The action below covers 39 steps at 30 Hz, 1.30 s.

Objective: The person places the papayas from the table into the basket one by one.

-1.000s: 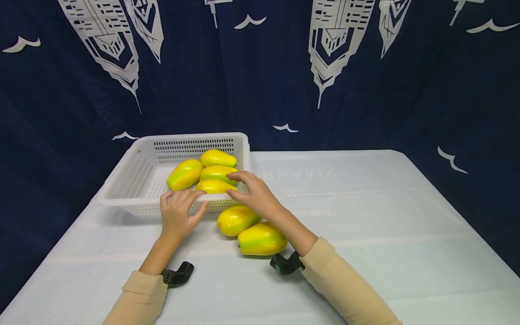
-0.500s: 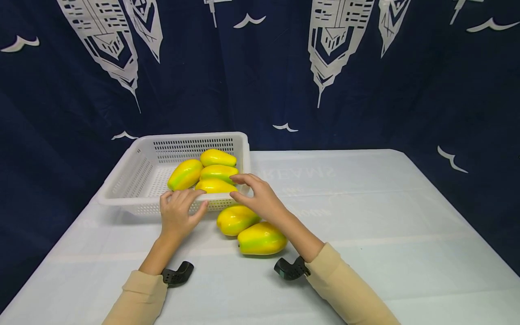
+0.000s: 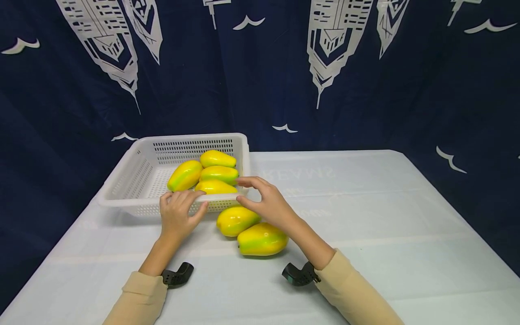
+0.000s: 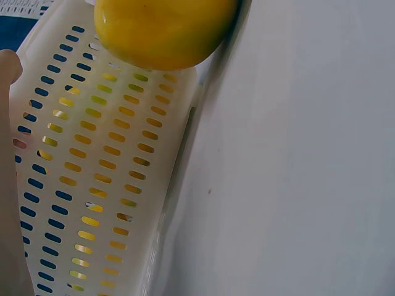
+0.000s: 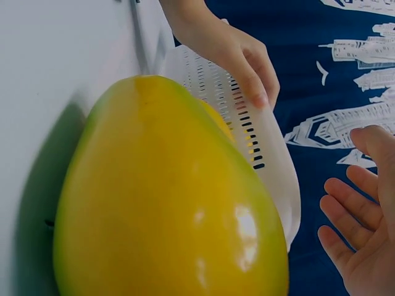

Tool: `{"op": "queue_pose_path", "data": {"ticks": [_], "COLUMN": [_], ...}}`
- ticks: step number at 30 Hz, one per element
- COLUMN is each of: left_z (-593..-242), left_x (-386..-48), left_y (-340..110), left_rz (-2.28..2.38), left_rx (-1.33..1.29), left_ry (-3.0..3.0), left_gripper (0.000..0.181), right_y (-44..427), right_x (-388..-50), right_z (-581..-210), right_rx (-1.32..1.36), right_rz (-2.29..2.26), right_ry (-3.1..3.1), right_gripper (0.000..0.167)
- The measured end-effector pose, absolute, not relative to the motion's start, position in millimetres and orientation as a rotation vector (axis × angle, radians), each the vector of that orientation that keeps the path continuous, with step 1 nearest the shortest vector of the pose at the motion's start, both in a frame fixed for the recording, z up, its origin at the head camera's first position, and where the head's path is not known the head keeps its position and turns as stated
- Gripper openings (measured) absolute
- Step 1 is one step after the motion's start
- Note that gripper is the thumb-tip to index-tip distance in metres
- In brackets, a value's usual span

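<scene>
My left hand (image 3: 177,216) grips the near rim of a white slotted plastic basket (image 3: 134,201), fingers over the edge and thumb outside. Several yellow-green papayas (image 3: 184,175) lie in the basket's right half. At its near right corner hovers my right hand (image 3: 270,204), thumb and fingers spread, holding nothing. Below that hand, two more papayas lie on the table in front of the basket: one (image 3: 235,221) nearer the basket, the other (image 3: 262,240) closer to me. In the right wrist view a papaya (image 5: 166,197) looms large beside the open right hand (image 5: 367,228).
A pale cloth covers the table (image 3: 386,234), with faint lettering showing on it. Behind it hangs a dark blue curtain (image 3: 260,81) with white building prints. Each wrist wears a black camera mount, one left (image 3: 178,274) and one right (image 3: 299,274).
My right hand has drawn back slightly to the right, away from the papayas in the basket. The left hand, basket and papayas have stayed nearly still.
</scene>
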State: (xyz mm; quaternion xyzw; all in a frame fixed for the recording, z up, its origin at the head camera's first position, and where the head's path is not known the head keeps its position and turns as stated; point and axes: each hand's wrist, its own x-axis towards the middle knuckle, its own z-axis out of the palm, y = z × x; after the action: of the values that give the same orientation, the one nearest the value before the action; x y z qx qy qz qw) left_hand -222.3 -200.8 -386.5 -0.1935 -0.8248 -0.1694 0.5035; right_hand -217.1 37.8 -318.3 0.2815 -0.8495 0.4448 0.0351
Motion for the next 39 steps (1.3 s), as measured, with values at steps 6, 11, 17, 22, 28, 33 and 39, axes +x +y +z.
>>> {"op": "queue_pose_path", "data": {"ticks": [6,11,17,22,28,33,39], "left_z": [-387,-386,-385,-386,-387,-387,-387], "left_x": [-222,-222,-222,-222,-223,-222,-223], "left_y": [-201,-200,-200,-200,-201,-201,-202], "left_rz": [-0.420,-0.416,-0.411,-0.416,-0.406,-0.406,-0.405], "left_rx": [-0.468,-0.472,-0.471,-0.470,-0.472,-0.472,-0.473], "left_ry": [-1.998,-1.979,-1.975,-1.973,-1.983,-2.002,-1.985], "left_gripper": [0.041,0.039,0.038,0.037,0.038,0.040,0.041], "right_y": [46,53,61,66,71,74,79], "right_x": [-212,-206,-197,-192,-187,-183,-177], "right_z": [-318,-319,-323,-328,-334,-341,-349], "right_rx": [0.871,0.863,0.892,0.916,0.934,0.970,0.974], "right_rz": [1.323,1.304,1.312,1.316,1.329,1.350,1.285], "right_ry": [-2.603,-2.583,-2.565,-2.536,-2.530,-2.523,-2.531], "right_gripper": [0.042,0.040,0.039,0.037,0.036,0.038,0.038]}}
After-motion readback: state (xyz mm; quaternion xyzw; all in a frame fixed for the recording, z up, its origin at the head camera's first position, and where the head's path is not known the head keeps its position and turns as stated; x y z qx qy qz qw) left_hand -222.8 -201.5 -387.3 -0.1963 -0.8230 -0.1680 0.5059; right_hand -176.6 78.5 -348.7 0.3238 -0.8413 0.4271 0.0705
